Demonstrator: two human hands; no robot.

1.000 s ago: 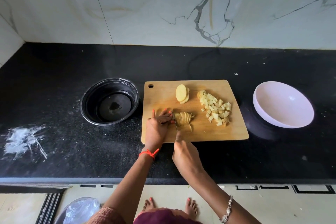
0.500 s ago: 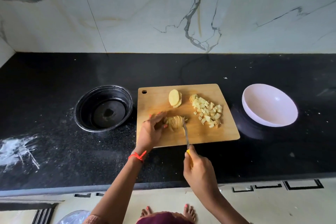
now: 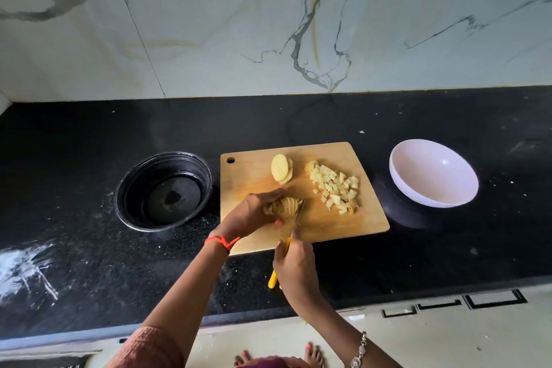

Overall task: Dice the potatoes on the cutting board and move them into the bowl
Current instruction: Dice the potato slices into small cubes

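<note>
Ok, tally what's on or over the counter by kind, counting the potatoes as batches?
Bowls: 2 (black bowl, white bowl)
Cutting board: 1
Knife: 1
Potato batches: 3 (sliced stack, diced pile, fanned slices)
Total: 7

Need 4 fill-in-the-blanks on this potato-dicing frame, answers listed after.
1. The white bowl, right of the cutting board, is ____.
2. The black bowl stands on the board's ____ side.
3. The diced potato lies on the part of the board nearer the ____ bowl.
4. While the left hand holds the potato slices, the right hand grips a knife with a ____ handle.

Answers: empty; left; white; yellow
</note>
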